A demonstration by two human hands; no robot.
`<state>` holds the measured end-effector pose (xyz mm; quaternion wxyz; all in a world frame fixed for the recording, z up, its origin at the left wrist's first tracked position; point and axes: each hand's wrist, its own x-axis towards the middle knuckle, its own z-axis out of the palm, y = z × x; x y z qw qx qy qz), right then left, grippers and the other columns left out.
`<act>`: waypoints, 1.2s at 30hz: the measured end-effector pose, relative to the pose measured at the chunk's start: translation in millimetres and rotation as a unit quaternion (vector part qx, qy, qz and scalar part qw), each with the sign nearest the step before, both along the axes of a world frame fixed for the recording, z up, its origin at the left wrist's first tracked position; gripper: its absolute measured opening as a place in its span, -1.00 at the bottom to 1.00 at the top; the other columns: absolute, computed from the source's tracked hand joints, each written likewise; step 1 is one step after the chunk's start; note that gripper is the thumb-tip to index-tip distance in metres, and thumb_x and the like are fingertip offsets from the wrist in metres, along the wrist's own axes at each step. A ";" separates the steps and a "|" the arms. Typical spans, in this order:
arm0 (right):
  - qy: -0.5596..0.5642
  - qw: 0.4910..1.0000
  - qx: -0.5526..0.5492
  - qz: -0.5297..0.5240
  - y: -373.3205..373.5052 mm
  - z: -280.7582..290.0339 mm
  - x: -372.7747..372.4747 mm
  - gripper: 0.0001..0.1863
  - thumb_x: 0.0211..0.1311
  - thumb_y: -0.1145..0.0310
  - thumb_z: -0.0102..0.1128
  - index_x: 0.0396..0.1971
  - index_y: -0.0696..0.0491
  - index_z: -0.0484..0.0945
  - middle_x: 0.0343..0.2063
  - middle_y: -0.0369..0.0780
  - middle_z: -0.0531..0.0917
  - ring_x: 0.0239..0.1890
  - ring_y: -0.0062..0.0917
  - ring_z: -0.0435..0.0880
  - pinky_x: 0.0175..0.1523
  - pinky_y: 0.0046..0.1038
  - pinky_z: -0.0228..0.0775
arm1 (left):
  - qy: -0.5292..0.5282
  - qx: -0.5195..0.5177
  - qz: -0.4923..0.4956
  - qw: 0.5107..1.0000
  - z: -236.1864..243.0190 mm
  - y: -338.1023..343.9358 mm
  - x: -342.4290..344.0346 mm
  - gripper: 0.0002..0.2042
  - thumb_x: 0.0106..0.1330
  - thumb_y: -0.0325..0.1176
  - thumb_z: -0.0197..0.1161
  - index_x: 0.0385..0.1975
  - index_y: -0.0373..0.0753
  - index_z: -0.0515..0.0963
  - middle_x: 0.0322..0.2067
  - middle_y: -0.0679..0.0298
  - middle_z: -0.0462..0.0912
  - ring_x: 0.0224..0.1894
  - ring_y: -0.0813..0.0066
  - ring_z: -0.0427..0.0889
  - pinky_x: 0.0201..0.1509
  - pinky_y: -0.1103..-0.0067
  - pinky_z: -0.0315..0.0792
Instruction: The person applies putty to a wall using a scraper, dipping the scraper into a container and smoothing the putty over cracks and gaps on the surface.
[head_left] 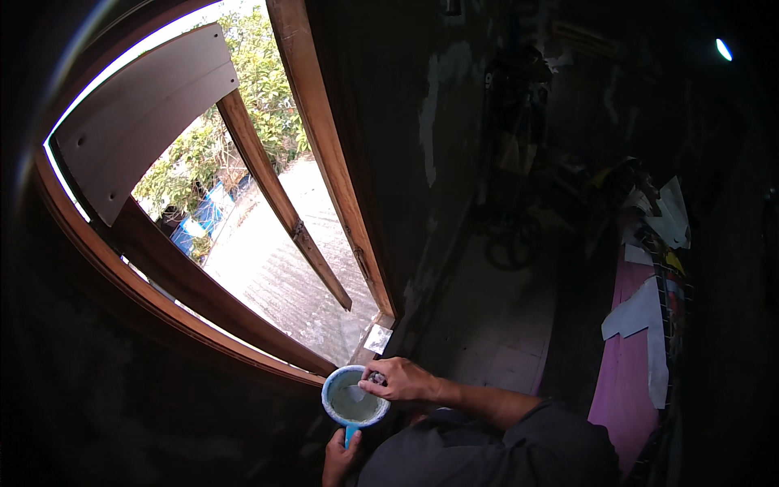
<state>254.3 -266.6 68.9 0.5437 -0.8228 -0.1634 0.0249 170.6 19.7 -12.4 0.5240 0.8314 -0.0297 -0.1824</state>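
My left hand (341, 458) is closed round the blue handle of a round dipper (329, 403), held up below the window's lower corner. Smooth grey-green paste (349, 408) coats the inside of its bowl, and pale smears mark the rim. Over the bowl's right side, my right hand (402, 380) is closed on a small tool (358, 394) with a pale flat end, which dips toward the paste. My fingers hide much of its handle, so its exact kind is unclear.
A wooden window frame (329, 154) with an open sash (280, 207) stands at the left. A small shiny square (378, 338) sits at its lower corner. Pink cloth and white sheets (637, 312) hang over a wire rack at the right. Dim clutter (519, 235) lies farther off.
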 end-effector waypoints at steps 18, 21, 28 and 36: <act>-0.038 0.990 -0.128 0.037 11.8 -10.2 -0.5 -0.64 0.37 0.06 0.21 -0.26 0.10 0.62 -0.38 -0.10 0.70 -0.26 -0.18 0.74 -0.12 -0.20 0.55 | -0.016 -0.017 -0.001 1.000 1.4 -10.5 8.5 -0.79 0.51 -0.17 0.16 -0.25 -0.19 0.51 -0.57 0.45 0.46 -0.62 0.68 0.34 -0.57 0.66 0.21; -0.053 0.990 -0.128 0.019 11.0 -12.2 -0.3 -0.64 0.37 0.06 0.20 -0.26 0.10 0.62 -0.39 -0.10 0.69 -0.27 -0.17 0.73 -0.13 -0.20 0.55 | -0.024 0.003 -0.009 1.000 -1.5 -10.0 10.7 -0.78 0.51 -0.16 0.16 -0.25 -0.18 0.52 -0.56 0.46 0.47 -0.62 0.69 0.34 -0.58 0.67 0.20; -0.035 0.991 -0.122 0.043 12.2 -12.4 3.6 -0.62 0.35 0.07 0.19 -0.37 0.13 0.58 -0.37 -0.02 0.68 -0.24 -0.07 0.71 -0.10 -0.11 0.53 | 0.026 -0.036 0.013 0.999 -13.7 -12.3 8.7 -0.80 0.52 -0.15 0.16 -0.25 -0.14 0.52 -0.58 0.51 0.43 -0.64 0.75 0.28 -0.60 0.70 0.12; 0.001 0.993 -0.091 0.074 8.3 -23.5 9.9 -0.61 0.36 0.02 0.21 -0.28 0.10 0.65 -0.39 -0.07 0.71 -0.26 -0.15 0.74 -0.10 -0.19 0.56 | 0.045 -0.046 0.047 0.997 -3.2 -22.1 7.6 -0.81 0.51 -0.15 0.17 -0.25 -0.12 0.52 -0.56 0.53 0.43 -0.62 0.77 0.28 -0.60 0.71 0.11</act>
